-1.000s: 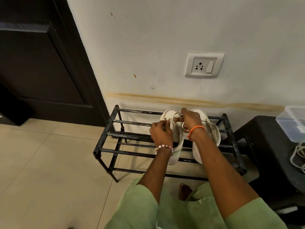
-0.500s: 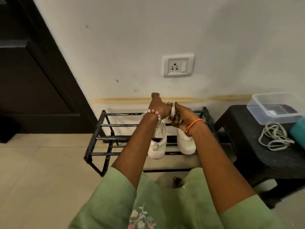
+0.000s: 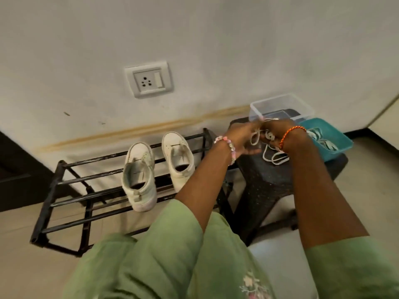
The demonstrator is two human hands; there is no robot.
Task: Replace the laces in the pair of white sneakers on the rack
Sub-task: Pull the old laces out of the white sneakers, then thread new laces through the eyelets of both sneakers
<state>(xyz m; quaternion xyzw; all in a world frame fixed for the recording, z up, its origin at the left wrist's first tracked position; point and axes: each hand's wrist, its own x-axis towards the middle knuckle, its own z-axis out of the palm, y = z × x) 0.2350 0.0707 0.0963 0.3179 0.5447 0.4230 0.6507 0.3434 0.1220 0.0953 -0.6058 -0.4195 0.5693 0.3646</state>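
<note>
Both hands work over the black stool [image 3: 265, 182] at the right of the shoe rack [image 3: 64, 186], and they hold a white lace [image 3: 255, 137] between them. The left hand [image 3: 244, 139] has its fingers curled around a loop of this lace, and the right hand [image 3: 274, 134] pinches the other part close beside it, so both hands are closed on the lace and almost touch each other. More loops of white lace [image 3: 275, 157] lie on the stool top, just under the hands.

To do this step well, I think the person should first gather the lace into one neat bundle, so that no loop hangs down or catches on the stool edge. The old laces should stay apart from the new ones; the teal tray [image 3: 336, 147] behind the right wrist has pale laces in it, and the clear plastic box [image 3: 280, 104] stands just behind the hands. Which laces are old and which are new, I cannot tell.

The two white sneakers [image 3: 140, 175] stand side by side on the top bars of the rack, well to the left of the hands. Their eyelets seem to be without laces, though the view is blurred.
</note>
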